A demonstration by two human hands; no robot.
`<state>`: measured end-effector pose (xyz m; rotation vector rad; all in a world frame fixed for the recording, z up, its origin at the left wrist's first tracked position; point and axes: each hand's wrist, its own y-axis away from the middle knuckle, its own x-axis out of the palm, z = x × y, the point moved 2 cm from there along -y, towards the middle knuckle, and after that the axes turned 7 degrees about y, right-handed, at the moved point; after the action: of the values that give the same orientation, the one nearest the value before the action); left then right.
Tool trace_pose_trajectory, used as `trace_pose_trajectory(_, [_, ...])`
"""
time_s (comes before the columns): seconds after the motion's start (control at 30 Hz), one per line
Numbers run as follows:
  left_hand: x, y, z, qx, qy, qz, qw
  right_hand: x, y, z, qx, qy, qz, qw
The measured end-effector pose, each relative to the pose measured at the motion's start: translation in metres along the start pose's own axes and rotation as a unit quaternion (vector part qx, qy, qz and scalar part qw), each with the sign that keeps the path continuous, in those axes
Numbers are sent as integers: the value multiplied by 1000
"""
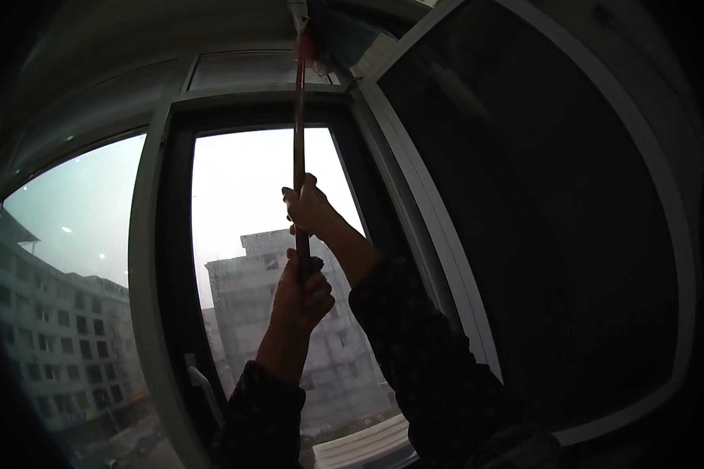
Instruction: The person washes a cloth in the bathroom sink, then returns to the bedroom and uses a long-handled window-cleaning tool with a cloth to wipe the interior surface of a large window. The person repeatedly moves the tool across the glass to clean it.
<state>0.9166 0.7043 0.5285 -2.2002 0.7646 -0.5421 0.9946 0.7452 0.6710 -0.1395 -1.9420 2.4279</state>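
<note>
A long pole (299, 135) stands nearly upright in front of the window. My left hand (302, 293) grips it near its lower end. Higher up, my right hand (310, 208) is wrapped around the same pole. Toward the top the shaft turns reddish and meets a pale and reddish head (312, 55) at the upper corner of the window frame (258, 94). That head is dim and blurred, so I cannot tell exactly what it is or whether it touches the frame.
A white-framed panel with a dark screen (540, 223) stands at the right. The window sash has a handle (202, 387) at lower left. A fixed pane (70, 234) lies further left. Outside are multi-storey buildings (287, 305) and, below, a pale ridged surface (364, 445).
</note>
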Motion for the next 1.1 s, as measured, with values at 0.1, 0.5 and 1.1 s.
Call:
trace_pose_trajectory(0.1, [-1,8,11,-23,112,16,993,-2,18,19,27,86,32,995])
trace_pose_trajectory(0.5, [32,170,14,39,50,-212,975,56,148,81,-15,-117,188,975])
trace_pose_trajectory(1.1, [10,122,57,-78,116,-92,986,10,144,36,55,-47,71,995])
